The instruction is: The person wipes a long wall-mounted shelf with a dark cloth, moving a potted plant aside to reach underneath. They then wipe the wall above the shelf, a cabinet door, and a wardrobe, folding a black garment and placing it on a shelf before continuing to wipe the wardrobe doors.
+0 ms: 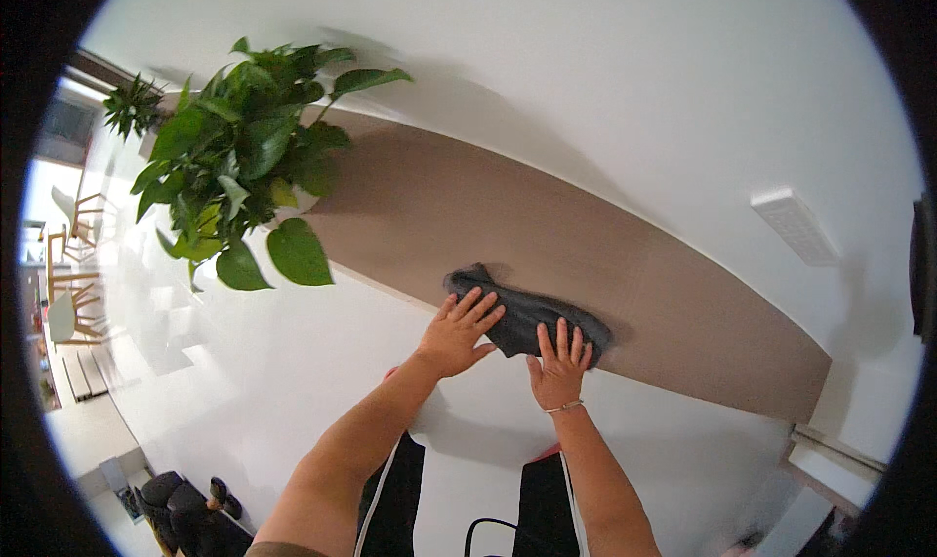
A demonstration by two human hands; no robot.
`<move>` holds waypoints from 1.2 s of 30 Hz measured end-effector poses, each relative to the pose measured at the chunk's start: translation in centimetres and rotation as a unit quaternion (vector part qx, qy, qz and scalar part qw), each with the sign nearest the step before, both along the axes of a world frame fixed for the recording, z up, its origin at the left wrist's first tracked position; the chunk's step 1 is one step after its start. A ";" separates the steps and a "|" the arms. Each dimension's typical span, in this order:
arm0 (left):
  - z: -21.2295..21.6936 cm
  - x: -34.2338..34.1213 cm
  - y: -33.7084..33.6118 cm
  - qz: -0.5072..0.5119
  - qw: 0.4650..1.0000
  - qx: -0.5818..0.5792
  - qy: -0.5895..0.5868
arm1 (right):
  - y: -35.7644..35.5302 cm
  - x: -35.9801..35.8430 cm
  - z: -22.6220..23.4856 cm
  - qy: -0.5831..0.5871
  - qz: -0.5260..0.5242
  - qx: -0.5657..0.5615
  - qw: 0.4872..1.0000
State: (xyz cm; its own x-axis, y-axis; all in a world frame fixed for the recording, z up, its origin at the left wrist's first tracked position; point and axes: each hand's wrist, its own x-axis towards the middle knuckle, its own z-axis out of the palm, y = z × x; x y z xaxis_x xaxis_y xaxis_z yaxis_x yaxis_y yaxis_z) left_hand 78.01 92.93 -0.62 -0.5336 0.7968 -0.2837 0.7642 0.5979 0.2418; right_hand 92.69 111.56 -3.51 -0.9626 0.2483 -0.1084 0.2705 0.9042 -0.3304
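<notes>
A dark grey cloth (519, 315) lies bunched on the long brown top (459, 201), close to its near edge. On the cloth's left part rests my left hand (455, 336), its fingers spread out. My right hand (559, 370), with a thin bracelet at the wrist, lies on the right part with fingers stretched and apart. Both palms face down, and neither hand wraps round the cloth. Some of the cloth is hidden under the fingers.
A leafy green potted plant (244, 137) stands on the top's left part, leaves hanging over the near edge. A smaller plant (134, 106) is beyond it. Behind the top rises a white wall (625, 79) bearing a white power strip (795, 227). A black chair (185, 513) is at lower left.
</notes>
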 end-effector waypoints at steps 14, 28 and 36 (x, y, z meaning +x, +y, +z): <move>1.7 -9.6 -13.9 0.109 0.992 0.069 -0.019 | -12.8 -15.0 1.0 0.035 0.040 -0.027 0.998; -3.5 -14.7 -24.2 0.452 0.696 0.472 -0.297 | -16.1 -19.5 1.1 0.075 -0.004 -0.053 0.996; 2.0 -22.0 -34.2 0.445 0.390 0.729 -0.344 | -13.3 -18.4 8.7 0.164 -0.080 -0.326 0.927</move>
State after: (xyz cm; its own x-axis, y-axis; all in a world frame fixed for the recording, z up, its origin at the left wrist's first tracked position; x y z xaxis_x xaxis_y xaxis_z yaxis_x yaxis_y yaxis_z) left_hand 56.05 58.76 1.42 -0.9803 -0.0358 -0.1941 -0.1334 -0.6042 0.7856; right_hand 74.24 98.23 5.17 -0.9266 0.3760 0.0067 0.1720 0.4397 -0.8815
